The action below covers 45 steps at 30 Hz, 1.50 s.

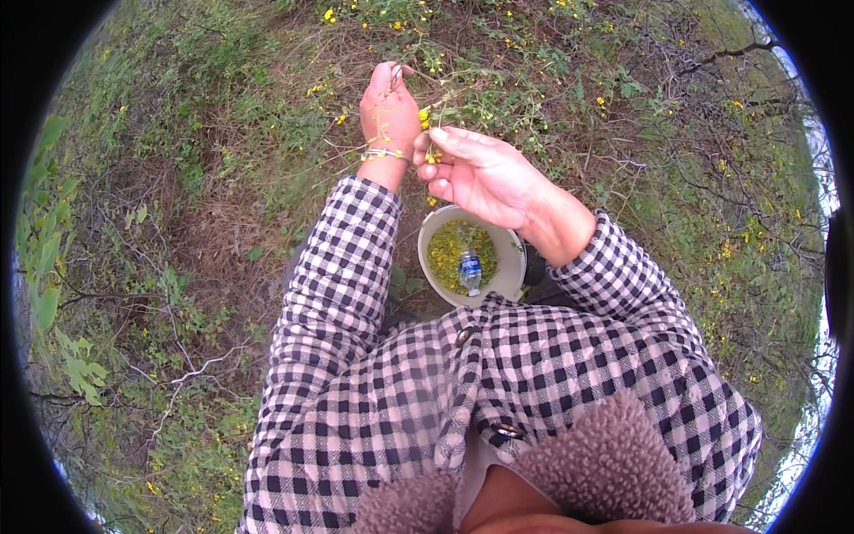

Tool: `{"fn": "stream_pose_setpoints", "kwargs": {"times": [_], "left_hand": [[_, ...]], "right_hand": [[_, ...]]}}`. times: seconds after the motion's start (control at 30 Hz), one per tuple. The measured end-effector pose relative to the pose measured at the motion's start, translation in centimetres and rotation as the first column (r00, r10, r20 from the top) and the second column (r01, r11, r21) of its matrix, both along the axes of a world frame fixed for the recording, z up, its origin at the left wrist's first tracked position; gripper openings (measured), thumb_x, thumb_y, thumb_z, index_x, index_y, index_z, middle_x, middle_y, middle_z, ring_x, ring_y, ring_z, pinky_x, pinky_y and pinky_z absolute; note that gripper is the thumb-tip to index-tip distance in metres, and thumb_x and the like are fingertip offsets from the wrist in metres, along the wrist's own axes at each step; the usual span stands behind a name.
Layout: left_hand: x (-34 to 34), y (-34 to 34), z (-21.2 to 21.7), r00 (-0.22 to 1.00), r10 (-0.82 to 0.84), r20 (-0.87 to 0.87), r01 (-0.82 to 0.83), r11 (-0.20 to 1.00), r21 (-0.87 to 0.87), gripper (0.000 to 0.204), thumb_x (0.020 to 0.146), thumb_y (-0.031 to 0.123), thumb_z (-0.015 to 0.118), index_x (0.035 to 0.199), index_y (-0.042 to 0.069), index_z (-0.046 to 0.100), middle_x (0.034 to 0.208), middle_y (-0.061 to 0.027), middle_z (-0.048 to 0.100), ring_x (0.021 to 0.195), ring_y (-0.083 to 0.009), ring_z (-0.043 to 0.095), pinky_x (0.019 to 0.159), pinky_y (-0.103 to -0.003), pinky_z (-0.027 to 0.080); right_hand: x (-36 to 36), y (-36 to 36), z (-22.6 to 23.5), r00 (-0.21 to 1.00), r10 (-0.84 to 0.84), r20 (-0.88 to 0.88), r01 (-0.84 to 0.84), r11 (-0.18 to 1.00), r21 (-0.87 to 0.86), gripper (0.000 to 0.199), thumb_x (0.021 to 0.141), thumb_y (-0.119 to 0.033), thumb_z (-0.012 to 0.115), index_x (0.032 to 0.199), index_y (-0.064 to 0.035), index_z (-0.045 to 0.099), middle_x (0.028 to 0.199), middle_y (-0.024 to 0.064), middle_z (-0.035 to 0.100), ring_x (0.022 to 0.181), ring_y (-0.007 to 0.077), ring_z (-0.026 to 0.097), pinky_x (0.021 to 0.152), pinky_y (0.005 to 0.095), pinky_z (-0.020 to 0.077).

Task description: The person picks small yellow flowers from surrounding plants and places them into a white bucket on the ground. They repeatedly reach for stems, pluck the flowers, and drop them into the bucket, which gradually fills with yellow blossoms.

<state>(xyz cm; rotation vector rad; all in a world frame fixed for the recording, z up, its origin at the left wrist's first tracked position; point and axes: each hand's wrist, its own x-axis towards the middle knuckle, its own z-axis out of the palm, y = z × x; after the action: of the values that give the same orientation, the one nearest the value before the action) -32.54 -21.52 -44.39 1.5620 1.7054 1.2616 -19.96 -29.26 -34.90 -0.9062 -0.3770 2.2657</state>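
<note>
My left hand (389, 111), with a band around its wrist, is closed around thin green flower stems (436, 82); its fingers are partly hidden behind the hand. Close beside it, my right hand (494, 178) has its thumb and fingers pinched together on small yellow flowers (431, 155). Another yellow bloom (423, 116) shows between the two hands. Below my right hand stands a white bucket (511, 267), partly filled with loose yellow flower heads (449, 245). A clear plastic bottle (470, 267) with a blue label lies on top of them.
Dry grass (227, 222) and low green plants with yellow blooms (600, 102) cover the ground around me. Bare, branching twigs (191, 374) lie to the left. Darker thorny-looking branches (734, 53) reach in at the far right. Broad leaves (44, 258) hang at the left edge.
</note>
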Motion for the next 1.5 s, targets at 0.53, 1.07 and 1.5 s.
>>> {"fn": "stream_pose_setpoints", "kwargs": {"times": [0.53,1.07,1.5], "left_hand": [[-4.4,0.5,-3.4,0.99,0.095,-0.108,-0.116,0.972,-0.203,0.02,0.097,0.021,0.045,0.09,0.013,0.062,0.081,-0.0136,0.065,0.074,-0.0331,0.063,0.065,-0.043,0.048],[-2.3,-0.4,0.3,0.966,-0.093,-0.239,0.053,0.984,-0.17,0.014,0.094,0.024,0.045,0.102,0.016,0.052,0.084,-0.0145,0.066,0.078,-0.0397,0.063,0.063,-0.05,0.048],[-2.9,1.7,3.7,0.866,-0.457,0.204,0.5,0.794,-0.345,0.043,0.086,0.013,0.064,0.127,0.005,0.054,0.091,-0.0035,0.064,0.081,-0.0111,0.057,0.076,-0.029,0.049]], "right_hand": [[-0.8,-5.2,4.9,0.973,0.197,-0.117,-0.226,0.901,-0.37,0.025,0.103,-0.024,0.038,0.085,-0.0075,0.045,0.077,0.0016,0.044,0.064,0.0106,0.041,0.054,0.022,0.0381],[-4.7,-0.6,0.9,0.996,-0.087,0.007,0.088,0.992,-0.094,0.038,0.097,-0.043,0.05,0.112,-0.0082,0.052,0.091,0.0034,0.054,0.077,0.0117,0.049,0.062,0.0229,0.0419],[-0.6,0.8,2.2,0.996,0.01,-0.093,-0.012,1.0,-0.026,0.02,0.101,-0.021,0.045,0.096,-0.005,0.054,0.089,0.0032,0.052,0.071,0.0109,0.044,0.058,0.0208,0.0383]]}}
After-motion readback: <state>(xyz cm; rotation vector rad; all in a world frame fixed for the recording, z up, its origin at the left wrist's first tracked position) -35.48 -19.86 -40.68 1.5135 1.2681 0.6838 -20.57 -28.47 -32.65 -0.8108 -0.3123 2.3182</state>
